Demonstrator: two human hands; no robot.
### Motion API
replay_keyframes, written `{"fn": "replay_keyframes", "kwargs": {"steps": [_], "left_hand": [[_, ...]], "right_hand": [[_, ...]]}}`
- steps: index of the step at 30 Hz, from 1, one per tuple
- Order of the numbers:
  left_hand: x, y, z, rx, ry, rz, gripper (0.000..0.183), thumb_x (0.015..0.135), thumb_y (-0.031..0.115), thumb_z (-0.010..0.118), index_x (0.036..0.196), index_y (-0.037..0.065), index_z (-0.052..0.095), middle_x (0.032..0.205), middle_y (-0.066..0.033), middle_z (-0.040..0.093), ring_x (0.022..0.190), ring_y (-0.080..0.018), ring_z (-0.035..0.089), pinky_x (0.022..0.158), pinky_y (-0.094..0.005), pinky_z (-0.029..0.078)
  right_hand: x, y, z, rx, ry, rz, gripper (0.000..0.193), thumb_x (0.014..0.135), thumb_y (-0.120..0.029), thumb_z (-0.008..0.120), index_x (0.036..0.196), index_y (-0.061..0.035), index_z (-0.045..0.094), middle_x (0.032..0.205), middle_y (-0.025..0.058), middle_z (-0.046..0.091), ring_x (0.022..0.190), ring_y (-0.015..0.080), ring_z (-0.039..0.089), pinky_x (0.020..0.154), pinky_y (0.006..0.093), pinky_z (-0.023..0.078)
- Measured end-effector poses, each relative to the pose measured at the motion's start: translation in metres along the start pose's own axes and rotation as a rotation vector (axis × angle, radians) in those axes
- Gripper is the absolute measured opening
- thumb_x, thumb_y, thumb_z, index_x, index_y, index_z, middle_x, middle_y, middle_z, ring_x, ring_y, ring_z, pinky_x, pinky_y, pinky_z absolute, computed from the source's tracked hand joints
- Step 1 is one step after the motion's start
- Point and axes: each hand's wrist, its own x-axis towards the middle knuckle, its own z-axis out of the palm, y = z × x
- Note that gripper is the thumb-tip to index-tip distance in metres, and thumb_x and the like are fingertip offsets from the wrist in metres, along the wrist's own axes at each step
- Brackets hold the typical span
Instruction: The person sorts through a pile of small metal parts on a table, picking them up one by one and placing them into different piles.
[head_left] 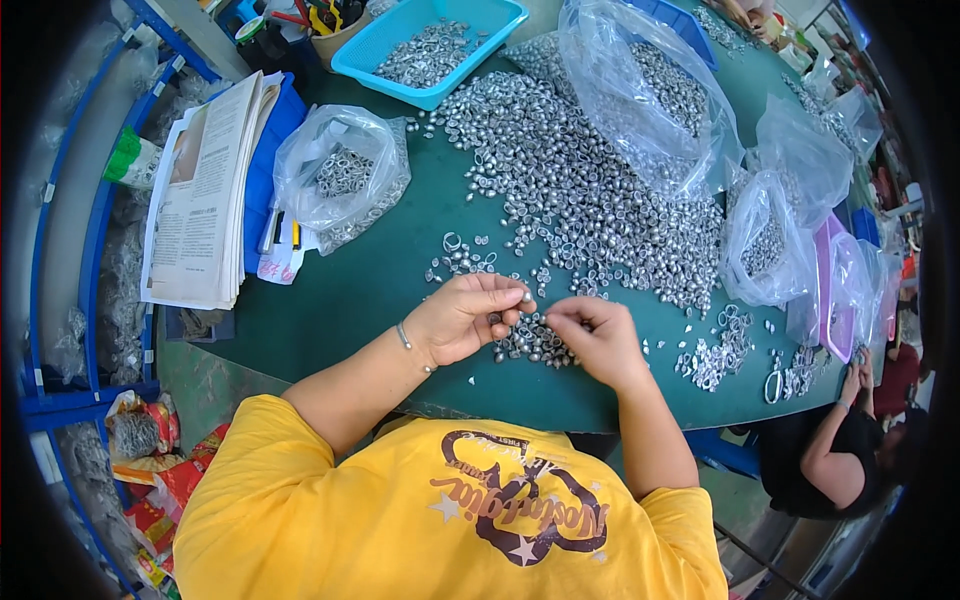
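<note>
My left hand (pixel 462 318) is closed, with a small rounded silver metal piece (pixel 527 297) pinched at its thumb and fingertips. To its right, my right hand (pixel 606 342) has its thumb and fingers pressed together. Whatever it may hold is too small to make out. Just beneath both hands lies a small pile of silver metal pieces (pixel 535 345). Beyond my left hand are some scattered silver rings and pieces (pixel 460 260). A large heap of similar rounded silver pieces (pixel 575 190) spreads over the green table (pixel 370 300) farther away.
A blue basket (pixel 425 95) of metal parts stands at the back. Clear plastic bags (pixel 335 165) of parts sit left and right. Stacked papers (pixel 205 190) lean at the left beside blue shelving (pixel 95 250). Flat silver pieces (pixel 712 362) lie rightward, near another person's arm (pixel 835 440).
</note>
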Motion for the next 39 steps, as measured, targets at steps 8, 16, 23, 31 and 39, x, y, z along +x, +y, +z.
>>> {"fn": "replay_keyframes", "kwargs": {"steps": [8,16,23,31,39], "left_hand": [[-0.005,0.001,-0.002,0.013,0.056,0.032,0.011,0.089,0.009,0.051,0.093,0.003,0.06,0.09,-0.0094,0.063,0.076,-0.0114,0.06,0.064,-0.0221,0.05],[0.0,0.007,0.007,1.398,0.259,0.514,0.008,0.076,0.003,0.063,0.082,0.004,0.067,0.074,-0.0025,0.058,0.062,-0.0134,0.056,0.056,-0.0246,0.045],[0.01,-0.005,0.004,1.888,0.091,0.785,0.011,0.068,0.003,0.068,0.078,0.005,0.064,0.074,-0.0085,0.051,0.071,-0.0264,0.056,0.063,-0.0344,0.047],[0.01,-0.004,0.003,1.867,0.066,0.799,0.013,0.067,0.002,0.068,0.078,0.005,0.062,0.075,-0.0088,0.052,0.07,-0.0274,0.056,0.062,-0.0344,0.047],[0.012,-0.005,0.004,1.858,0.049,0.779,0.016,0.068,0.003,0.07,0.082,0.004,0.062,0.076,-0.0101,0.052,0.071,-0.027,0.057,0.062,-0.0336,0.047]], "right_hand": [[-0.002,-0.004,0.006,-0.139,0.003,-0.027,0.007,0.081,-0.009,0.061,0.084,-0.003,0.063,0.067,0.0029,0.057,0.058,0.0164,0.057,0.052,0.028,0.045],[-0.009,-0.005,-0.005,-0.011,-0.041,-0.002,0.008,0.079,-0.009,0.064,0.081,-0.0022,0.067,0.071,0.0065,0.064,0.057,0.0163,0.057,0.053,0.0266,0.045],[-0.008,-0.017,0.019,-0.683,-0.016,-0.29,0.003,0.072,-0.007,0.059,0.076,-0.0066,0.06,0.07,0.0091,0.057,0.061,0.0278,0.06,0.054,0.037,0.049],[-0.011,-0.022,0.018,-0.676,-0.03,-0.185,0.003,0.074,-0.009,0.058,0.074,-0.0061,0.058,0.071,0.0109,0.058,0.065,0.0285,0.061,0.056,0.038,0.049],[-0.015,-0.016,0.0,-0.14,-0.061,-0.09,0.011,0.078,-0.009,0.066,0.088,-0.003,0.065,0.067,0.0055,0.058,0.056,0.0153,0.054,0.053,0.0256,0.044]]}}
